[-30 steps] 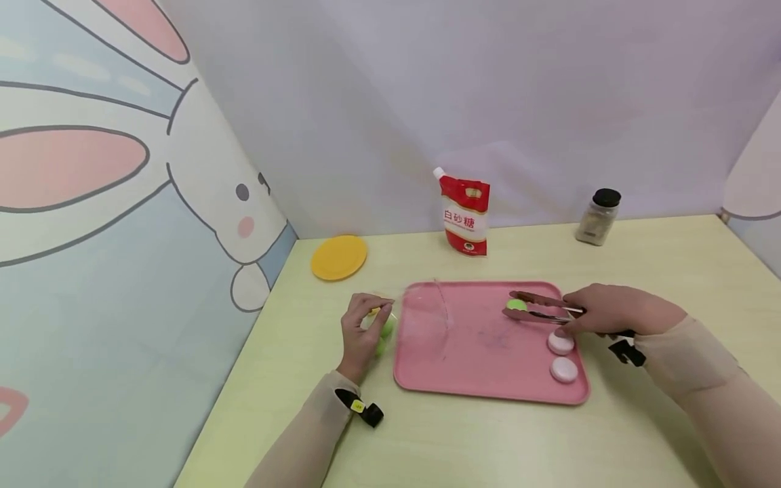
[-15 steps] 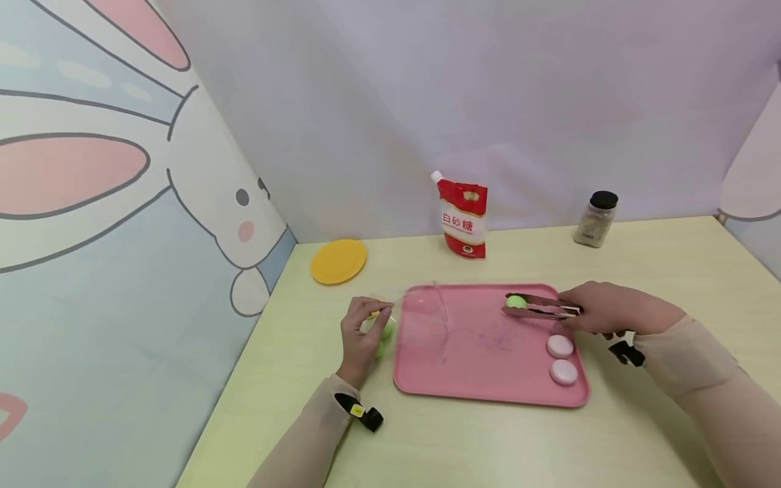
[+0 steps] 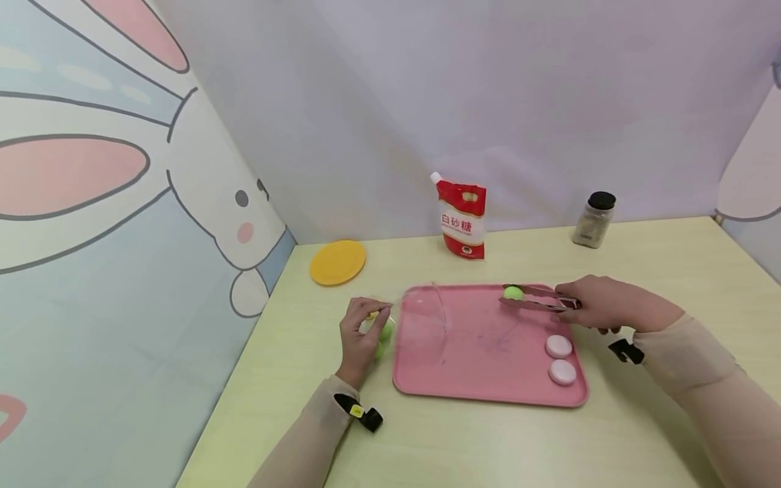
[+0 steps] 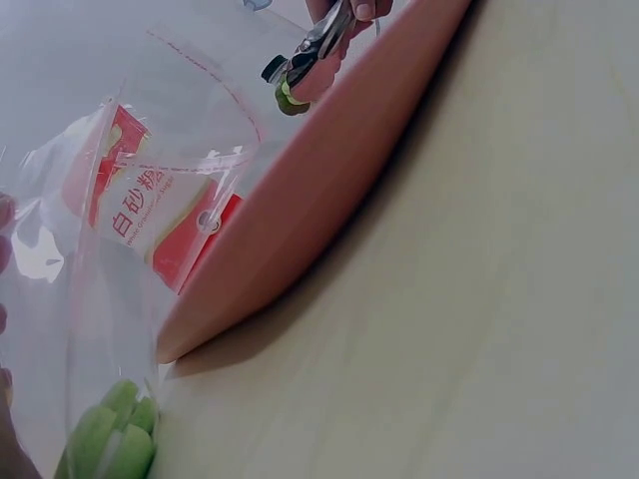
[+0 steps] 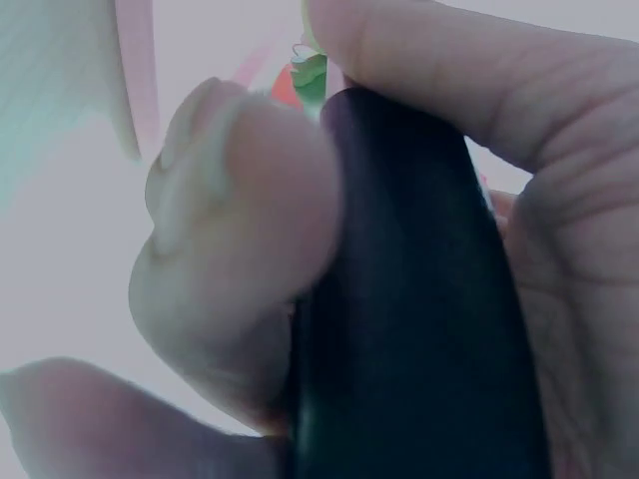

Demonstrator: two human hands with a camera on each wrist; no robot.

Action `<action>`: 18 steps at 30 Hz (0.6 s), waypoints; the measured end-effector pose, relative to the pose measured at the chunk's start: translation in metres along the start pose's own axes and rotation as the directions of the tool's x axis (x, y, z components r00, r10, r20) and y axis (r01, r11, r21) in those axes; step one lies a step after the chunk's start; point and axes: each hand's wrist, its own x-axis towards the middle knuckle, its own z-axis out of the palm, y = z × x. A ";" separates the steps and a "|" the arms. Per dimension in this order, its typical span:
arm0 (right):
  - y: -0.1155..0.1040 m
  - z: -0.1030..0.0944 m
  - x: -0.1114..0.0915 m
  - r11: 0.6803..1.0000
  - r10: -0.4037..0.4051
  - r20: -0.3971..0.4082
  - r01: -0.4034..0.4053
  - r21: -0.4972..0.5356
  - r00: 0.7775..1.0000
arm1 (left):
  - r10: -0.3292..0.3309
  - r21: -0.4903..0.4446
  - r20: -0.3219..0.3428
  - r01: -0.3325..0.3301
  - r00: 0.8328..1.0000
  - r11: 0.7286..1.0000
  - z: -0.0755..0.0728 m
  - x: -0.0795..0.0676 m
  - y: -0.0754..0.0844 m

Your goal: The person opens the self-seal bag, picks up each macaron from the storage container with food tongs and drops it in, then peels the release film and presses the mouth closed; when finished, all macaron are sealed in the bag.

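My left hand [image 3: 360,342] pinches the edge of a clear plastic bag [image 4: 205,95]. Its mouth spreads out over the left part of the pink tray [image 3: 476,376]. Low in the bag lie green, ridged pieces [image 4: 112,439], partly hidden behind my fingers in the head view. In my right hand [image 3: 601,301] is a pair of tongs with a dark handle [image 5: 409,289]. Between the tong tips sits a green, rounded piece [image 3: 513,293], near the tray's back edge. Two pale pink, round pieces [image 3: 558,346] rest at the tray's right end, below the right hand.
Toward the back stands a red and white sugar pouch [image 3: 462,224]. A yellow plate [image 3: 337,263] lies at the back left of the table, and a black-lidded jar [image 3: 594,222] is at the back right. Walls close off the left side and the back.
The tongs have narrowed around the green piece. My right hand has carried it slightly toward the back of the tray. The left hand and the bag have stayed put.
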 end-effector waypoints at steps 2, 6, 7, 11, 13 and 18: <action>0.001 0.000 0.000 1.000 0.002 0.009 -0.002 0.008 1.000 | 0.001 0.002 -0.003 -0.001 1.000 1.000 0.000 0.000 -0.001; 0.001 0.001 0.001 1.000 0.000 0.018 -0.001 0.019 1.000 | 0.004 0.001 -0.004 -0.004 1.000 1.000 0.001 0.000 -0.001; 0.001 0.001 0.001 1.000 -0.001 0.017 0.001 0.018 1.000 | 0.005 0.000 -0.003 -0.005 1.000 1.000 0.001 0.000 -0.001; 0.001 0.000 0.001 1.000 -0.011 0.011 0.011 0.011 1.000 | 0.009 -0.003 -0.001 -0.009 1.000 1.000 0.001 0.001 -0.001; 0.000 0.000 0.001 1.000 -0.024 0.011 0.024 0.010 1.000 | 0.007 0.000 -0.001 -0.007 1.000 1.000 0.000 0.001 -0.001; -0.006 -0.001 0.000 0.998 -0.064 0.003 0.064 0.005 0.998 | 0.000 0.005 -0.011 0.000 1.000 1.000 -0.001 0.000 -0.001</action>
